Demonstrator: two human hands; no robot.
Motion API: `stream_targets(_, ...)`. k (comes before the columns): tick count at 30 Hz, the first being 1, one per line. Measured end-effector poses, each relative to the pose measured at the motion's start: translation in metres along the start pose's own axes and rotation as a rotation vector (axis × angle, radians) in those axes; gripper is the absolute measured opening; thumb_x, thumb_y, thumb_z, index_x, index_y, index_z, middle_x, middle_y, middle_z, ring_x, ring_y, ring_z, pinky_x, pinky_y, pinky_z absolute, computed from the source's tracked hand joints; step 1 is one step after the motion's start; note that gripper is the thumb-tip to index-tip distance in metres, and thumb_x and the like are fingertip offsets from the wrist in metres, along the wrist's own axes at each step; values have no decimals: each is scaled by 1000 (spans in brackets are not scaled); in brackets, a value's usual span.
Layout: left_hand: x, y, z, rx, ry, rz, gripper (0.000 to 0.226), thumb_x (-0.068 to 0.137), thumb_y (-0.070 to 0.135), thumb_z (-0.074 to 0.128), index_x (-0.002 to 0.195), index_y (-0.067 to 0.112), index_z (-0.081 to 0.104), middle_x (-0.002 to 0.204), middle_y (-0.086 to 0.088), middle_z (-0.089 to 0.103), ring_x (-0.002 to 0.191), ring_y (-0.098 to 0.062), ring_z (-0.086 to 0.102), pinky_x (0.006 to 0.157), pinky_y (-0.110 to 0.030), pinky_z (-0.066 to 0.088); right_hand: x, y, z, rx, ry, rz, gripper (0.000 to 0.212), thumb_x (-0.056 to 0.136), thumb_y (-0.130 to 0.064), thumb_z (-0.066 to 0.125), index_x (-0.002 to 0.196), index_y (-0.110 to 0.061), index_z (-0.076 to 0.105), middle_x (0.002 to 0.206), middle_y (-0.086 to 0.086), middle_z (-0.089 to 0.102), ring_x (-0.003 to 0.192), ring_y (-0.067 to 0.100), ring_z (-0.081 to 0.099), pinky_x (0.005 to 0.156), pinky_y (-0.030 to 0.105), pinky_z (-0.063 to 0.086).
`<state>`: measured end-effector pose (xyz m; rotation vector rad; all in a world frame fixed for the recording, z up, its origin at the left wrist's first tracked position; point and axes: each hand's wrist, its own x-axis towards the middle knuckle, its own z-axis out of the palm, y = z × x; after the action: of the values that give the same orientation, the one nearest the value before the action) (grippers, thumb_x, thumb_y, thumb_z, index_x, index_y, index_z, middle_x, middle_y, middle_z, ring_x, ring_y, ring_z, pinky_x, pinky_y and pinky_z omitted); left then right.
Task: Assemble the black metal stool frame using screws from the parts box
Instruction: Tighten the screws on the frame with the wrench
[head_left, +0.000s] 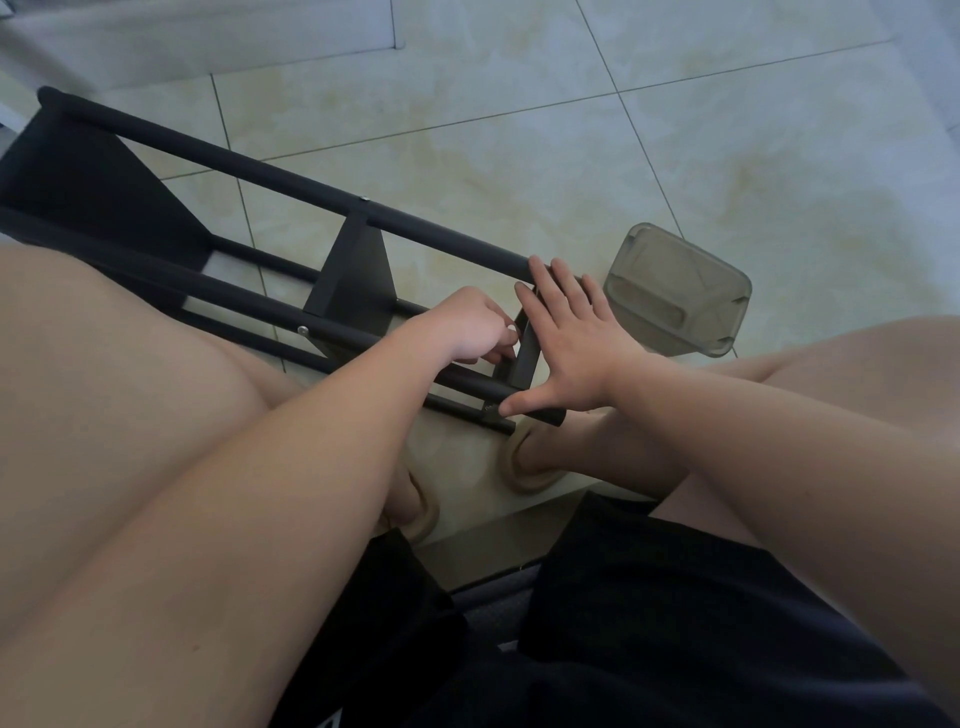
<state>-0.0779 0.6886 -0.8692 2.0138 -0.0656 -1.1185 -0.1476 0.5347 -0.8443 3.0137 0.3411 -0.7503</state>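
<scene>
Frame (260, 171) lay under my right hand (566, 348), fingers (569, 291) spread flat; left hand (467, 325) curled, grasp unclear; box (675, 291) at two o'clock.

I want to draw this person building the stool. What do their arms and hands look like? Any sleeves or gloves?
No sleeves show: the left arm and right arm are bare to the picture's edge. The left hand and right hand wear no gloves, and I see no rings, watch or bracelet.
</scene>
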Motion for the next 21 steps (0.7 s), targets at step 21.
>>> stream_targets(21,-5,5,-1,53,-69,-95,19,97,19,56,94,13,73,90,3,77,89,-13,72,92,-38,55,-1,-2,4,-8,16,-3,146,56,-104,34,161,-10,-6,166,11,-25,152,32,-25,124,53,-10)
